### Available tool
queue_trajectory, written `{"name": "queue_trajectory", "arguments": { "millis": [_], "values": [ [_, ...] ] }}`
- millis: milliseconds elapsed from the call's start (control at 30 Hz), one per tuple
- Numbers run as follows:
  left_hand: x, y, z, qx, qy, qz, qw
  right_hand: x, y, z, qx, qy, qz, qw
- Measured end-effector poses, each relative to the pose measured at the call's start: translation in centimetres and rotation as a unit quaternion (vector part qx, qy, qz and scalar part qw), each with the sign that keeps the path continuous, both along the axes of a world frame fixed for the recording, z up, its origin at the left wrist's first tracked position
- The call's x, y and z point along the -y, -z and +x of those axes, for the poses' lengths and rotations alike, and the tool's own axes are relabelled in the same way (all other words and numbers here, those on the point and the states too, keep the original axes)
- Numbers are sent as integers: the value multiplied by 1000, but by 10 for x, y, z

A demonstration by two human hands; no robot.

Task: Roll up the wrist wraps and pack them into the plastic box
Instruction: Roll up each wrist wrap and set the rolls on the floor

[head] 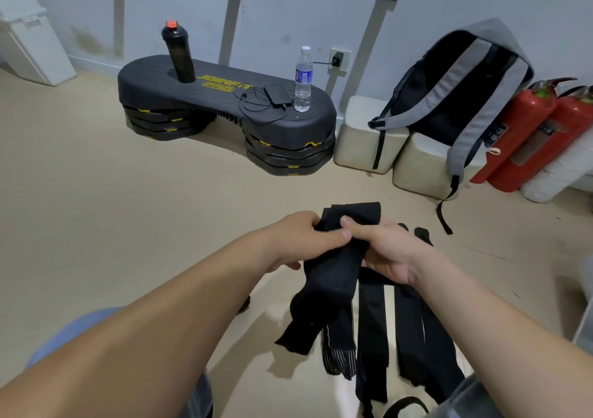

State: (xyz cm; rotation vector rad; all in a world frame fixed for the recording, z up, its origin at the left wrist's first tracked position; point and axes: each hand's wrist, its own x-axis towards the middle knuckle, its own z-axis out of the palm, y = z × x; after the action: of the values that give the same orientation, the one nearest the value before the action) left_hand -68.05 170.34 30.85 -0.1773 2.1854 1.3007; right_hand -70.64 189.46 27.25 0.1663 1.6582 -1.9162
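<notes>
Both hands hold one black wrist wrap (pixel 333 267) up over the floor. My left hand (pixel 298 241) grips its upper left side, thumb pressed across the fabric. My right hand (pixel 385 251) pinches its top from the right, thumb on the folded upper end. The wrap's lower end hangs loose toward the floor. Several other black wraps (pixel 372 331) lie stretched out flat on the beige floor below the hands, one with a striped end (pixel 340 356). No plastic box is plainly visible.
A black step platform (pixel 224 103) stands ahead, carrying a black shaker bottle (pixel 179 52), a water bottle (pixel 303 79) and a power bank with cable (pixel 277 95). At the right are a grey backpack (pixel 462 97) on cream blocks and red fire extinguishers (pixel 526 132). A white bin (pixel 29 32) stands far left.
</notes>
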Motion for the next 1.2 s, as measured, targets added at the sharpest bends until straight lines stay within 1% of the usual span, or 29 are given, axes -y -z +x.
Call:
{"name": "queue_trajectory", "arguments": {
  "millis": [67, 133, 300, 433, 533, 667, 700, 767, 800, 833, 867, 900, 967, 1000, 1067, 1133, 1200],
  "values": [
    [1, 3, 4, 11, 26, -42, 999, 0, -1, -3, 9, 50, 0, 999],
    [0, 5, 6, 15, 17, -46, 999, 0, -5, -5, 10, 86, -13, 996],
    [-3, 6, 1, -16, -32, -9, 999, 0, -14, -9, 28, 139, -70, 987],
    [-7, 7, 1, 7, -59, 47, 997, 0, -15, -12, 74, 152, -124, 978],
    [-10, 11, 0, 6, -76, 80, 994, 4, -12, -13, 82, 146, -142, 976],
    [-11, 13, -4, -14, -88, 129, 988, 4, -13, -16, 65, 132, -84, 986],
    [-11, 13, -4, -16, -87, 139, 986, 2, -13, -17, 47, 126, -51, 990],
    [-10, 13, -3, -22, -85, 155, 984, 0, -14, -18, -10, 94, 73, 993],
    [-9, 13, -3, -25, -86, 163, 983, -1, -14, -17, -25, 68, 132, 989],
    [-8, 14, -3, -28, -87, 175, 980, -2, -13, -16, -13, 41, 157, 987],
    [-7, 13, -3, -29, -87, 188, 978, -1, -13, -14, 23, 13, 136, 990],
    [-7, 11, -2, -29, -84, 201, 975, 0, -14, -12, 68, -2, 85, 994],
    [-6, 8, -1, -27, -68, 215, 974, 2, -20, -7, 124, 15, -30, 992],
    [-5, 7, 0, -25, -59, 214, 975, 3, -23, -5, 132, 30, -65, 989],
    [-4, 7, 3, -15, -42, 197, 979, 6, -25, -6, 139, 65, -90, 984],
    [-4, 8, 7, 2, -13, 176, 984, 10, -26, -8, 142, 113, -79, 980],
    [-6, 11, 12, 26, 7, 162, 986, 12, -26, -10, 149, 139, -60, 977]
  ]
}}
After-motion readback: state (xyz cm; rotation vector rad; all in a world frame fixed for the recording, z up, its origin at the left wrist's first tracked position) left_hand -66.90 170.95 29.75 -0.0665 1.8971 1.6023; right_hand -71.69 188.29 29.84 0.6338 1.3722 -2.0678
